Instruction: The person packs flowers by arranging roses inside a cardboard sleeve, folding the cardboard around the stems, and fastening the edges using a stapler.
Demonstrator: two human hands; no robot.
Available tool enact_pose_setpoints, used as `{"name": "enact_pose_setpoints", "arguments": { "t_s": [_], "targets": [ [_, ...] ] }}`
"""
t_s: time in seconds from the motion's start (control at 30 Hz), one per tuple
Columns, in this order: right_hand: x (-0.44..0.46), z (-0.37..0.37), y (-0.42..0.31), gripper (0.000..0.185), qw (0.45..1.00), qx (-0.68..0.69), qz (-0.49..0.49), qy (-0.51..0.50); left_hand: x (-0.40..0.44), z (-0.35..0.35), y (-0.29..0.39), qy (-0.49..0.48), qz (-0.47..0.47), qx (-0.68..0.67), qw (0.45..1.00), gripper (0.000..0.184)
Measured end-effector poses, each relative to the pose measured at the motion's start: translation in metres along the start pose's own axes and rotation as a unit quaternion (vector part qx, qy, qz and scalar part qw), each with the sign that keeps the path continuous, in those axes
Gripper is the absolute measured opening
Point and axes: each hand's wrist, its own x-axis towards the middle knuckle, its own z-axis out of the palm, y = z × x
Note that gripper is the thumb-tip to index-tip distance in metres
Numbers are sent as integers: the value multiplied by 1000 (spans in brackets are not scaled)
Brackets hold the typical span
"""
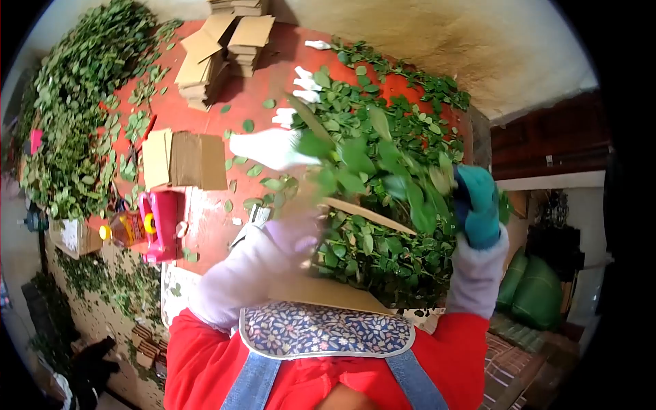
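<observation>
From my head view, I have one leafy bunch (369, 157) over the near right of the red table (294, 51), its white-wrapped end pointing left, above the other bunches (424, 130). My hands are well apart: the left hand (301, 229) is a blur below the white end, and I cannot tell whether it grips; the gloved right hand (480, 205) is curled beside the leafy tips, its hold equally unclear. I judge the step in hand to be handling this single bunch among the rest. The next move, I think, calls for a sure hold near the wrapped stems, with the leaves kept from snagging on the cardboard strip (369, 215) just below.
</observation>
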Motion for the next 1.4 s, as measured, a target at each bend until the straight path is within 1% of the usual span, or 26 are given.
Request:
{"name": "enact_pose_setpoints", "arguments": {
  "t_s": [0.03,0.13,0.17,0.27,0.3,0.33,0.4,0.47,0.5,0.57,0.6,0.63,0.7,0.73,0.77,0.83,0.87,0.9,0.97,1.0,1.07,1.13,1.2,1.23,1.3,1.4],
  "targets": [
    [-17,-2,-5,42,1000,-3,7,-19,-4,-5,10,33,-15,-91,995,32],
    [-60,-14,-22,41,992,20,60,-114,-26,-15,31,119,-181,-306,927,54],
    [-71,-12,-27,41,991,16,59,-123,-20,-21,39,79,-110,-426,894,69],
    [-86,-5,-49,36,978,48,110,-173,-28,-29,65,45,-33,-564,824,69],
    [-84,-6,-57,36,967,70,136,-205,-35,-28,65,109,-74,-496,858,55],
    [-93,-3,-58,36,957,94,174,-210,-38,-29,65,135,-38,-413,900,44],
    [-111,0,-59,36,965,86,161,-187,-43,-32,64,205,15,-224,953,30],
    [-99,-2,-73,35,956,93,161,-227,-51,-54,42,287,-139,-101,943,31],
    [-109,-2,-71,35,950,124,190,-215,-56,-65,35,376,-155,-109,907,31],
    [-132,-5,-62,34,960,78,186,-196,-71,-96,-15,451,-112,-124,877,36],
    [-131,-9,-64,33,959,84,189,-192,-84,-108,-59,441,-53,-133,886,39],
    [-139,-10,-65,33,958,84,192,-196,-103,-109,-76,376,-123,-24,918,43],
    [-159,-6,-64,32,915,176,296,-208,-92,-88,-14,211,-229,243,919,39],
    [-162,-4,-65,32,915,176,297,-210,-81,-71,9,133,-322,181,920,34],
    [-163,-2,-66,33,919,175,282,-212,-77,-58,8,95,-213,187,954,29],
    [-165,4,-68,34,923,173,272,-211,-61,-37,-19,-10,10,180,984,26],
    [-167,7,-66,34,923,170,270,-213,-48,-28,-40,-75,121,168,975,27],
    [-170,10,-62,33,914,169,280,-243,-40,-18,-55,-128,206,284,928,28],
    [-178,17,-57,29,872,184,346,-294,-32,-13,-57,-212,220,393,868,31],
    [-184,24,-54,27,918,99,256,-287,-28,-10,-57,-253,232,439,831,32],
    [-189,31,-46,28,899,39,252,-357,-27,-3,-71,-166,137,327,920,41],
    [-189,34,-42,28,890,34,256,-376,-21,0,-72,-176,115,372,904,50],
    [-195,38,-37,28,881,28,262,-394,-7,-9,-33,-269,13,448,852,57],
    [-200,42,-34,26,887,27,261,-381,5,-11,-19,-329,-66,429,839,58],
    [-206,44,-30,24,891,25,261,-370,7,-9,-21,-329,-76,417,844,57],
    [-174,38,-37,27,889,0,209,-407,4,-2,-34,-311,-25,434,845,55]
  ]
}}
